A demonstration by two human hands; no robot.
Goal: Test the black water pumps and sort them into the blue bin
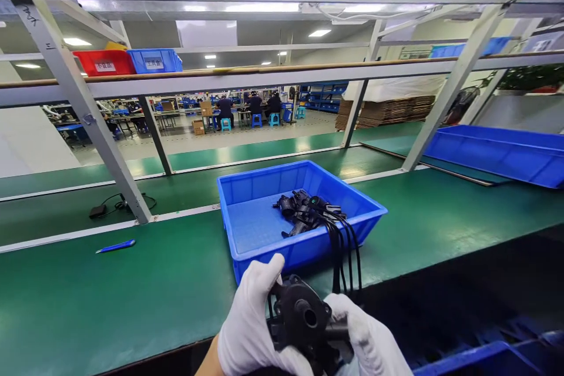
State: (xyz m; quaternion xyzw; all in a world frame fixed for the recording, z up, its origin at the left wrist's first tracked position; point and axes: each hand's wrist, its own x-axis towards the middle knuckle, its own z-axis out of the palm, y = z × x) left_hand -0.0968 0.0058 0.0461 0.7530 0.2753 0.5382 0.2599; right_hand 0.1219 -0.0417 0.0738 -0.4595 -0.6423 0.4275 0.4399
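Both my hands wear white gloves and grip one black plastic part (304, 318) with a round port, low in the view at the bench's near edge. My left hand (249, 323) wraps its left side with the thumb raised. My right hand (368, 341) closes on its right side. Black cables (346, 258) run from near the part up over the front wall of a blue bin (247, 220). Inside the bin lies a heap of similar black parts (304, 214).
The bench top is a green mat (132, 288). A blue pen-like tool (117, 245) lies at left, a black adapter with cord (99, 210) behind it. Slanted metal frame posts (88, 114) rise from the bench. A large blue tray (497, 153) sits far right. Other people sit far back.
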